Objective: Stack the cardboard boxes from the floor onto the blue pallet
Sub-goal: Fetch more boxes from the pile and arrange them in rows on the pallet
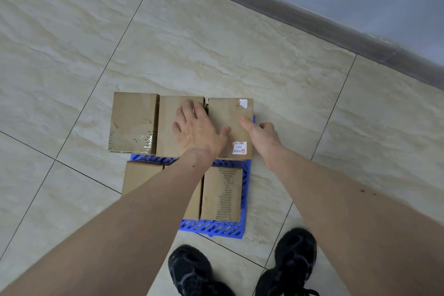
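Note:
A blue pallet point(216, 227) lies on the tiled floor just ahead of my feet. Several brown cardboard boxes stand on it in two rows. The far row holds a taped box point(133, 122), a middle box point(168, 127) and a labelled box point(229, 113) with a "221" sticker. The near row shows a torn-faced box point(223, 193) and another box point(139, 176), partly hidden by my left forearm. My left hand point(197, 127) lies flat, fingers spread, across the middle and labelled boxes. My right hand point(260, 133) grips the labelled box's right side, thumb on top.
My two black shoes point(240, 269) stand on the floor close behind the pallet. A grey skirting board point(312, 21) and a pale wall run diagonally across the upper right. Beige marbled tiles point(72, 31) surround the pallet.

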A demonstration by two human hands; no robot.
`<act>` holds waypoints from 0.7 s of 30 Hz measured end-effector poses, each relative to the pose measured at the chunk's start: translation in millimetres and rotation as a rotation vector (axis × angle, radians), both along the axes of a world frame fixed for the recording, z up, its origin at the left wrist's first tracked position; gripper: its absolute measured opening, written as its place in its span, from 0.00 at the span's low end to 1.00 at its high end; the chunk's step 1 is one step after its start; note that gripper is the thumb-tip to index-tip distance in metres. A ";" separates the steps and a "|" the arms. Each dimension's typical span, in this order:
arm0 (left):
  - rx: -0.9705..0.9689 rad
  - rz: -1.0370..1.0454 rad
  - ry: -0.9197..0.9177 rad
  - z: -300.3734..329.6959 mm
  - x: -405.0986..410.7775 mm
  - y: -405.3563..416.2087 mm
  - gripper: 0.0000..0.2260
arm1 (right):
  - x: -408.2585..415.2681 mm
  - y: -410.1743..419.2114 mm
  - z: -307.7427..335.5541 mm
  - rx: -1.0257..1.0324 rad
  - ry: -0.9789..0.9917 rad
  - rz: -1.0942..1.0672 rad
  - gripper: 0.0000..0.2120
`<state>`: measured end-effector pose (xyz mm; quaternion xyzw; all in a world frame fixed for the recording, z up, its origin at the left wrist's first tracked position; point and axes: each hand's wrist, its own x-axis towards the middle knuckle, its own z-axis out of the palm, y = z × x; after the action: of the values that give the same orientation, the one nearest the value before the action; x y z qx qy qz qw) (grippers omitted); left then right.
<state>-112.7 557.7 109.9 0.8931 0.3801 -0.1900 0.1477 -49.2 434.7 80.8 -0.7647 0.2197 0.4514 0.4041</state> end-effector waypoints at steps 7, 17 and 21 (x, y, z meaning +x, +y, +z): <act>0.047 -0.168 -0.015 54.5 15.0 -17.2 0.30 | 3.5 -43.9 52.2 -0.101 -0.135 0.194 0.28; -0.039 -0.476 0.044 157.2 56.2 -96.4 0.20 | 8.6 -149.0 165.5 -0.194 -0.344 0.228 0.25; -0.023 -0.607 0.018 185.8 64.3 -149.8 0.21 | -1.2 -209.6 196.0 -0.206 -0.375 0.131 0.24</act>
<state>-48.4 408.0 295.7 0.9624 0.0952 -0.2379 0.0908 -50.5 225.2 276.7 -0.8851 0.1356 0.3018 0.3273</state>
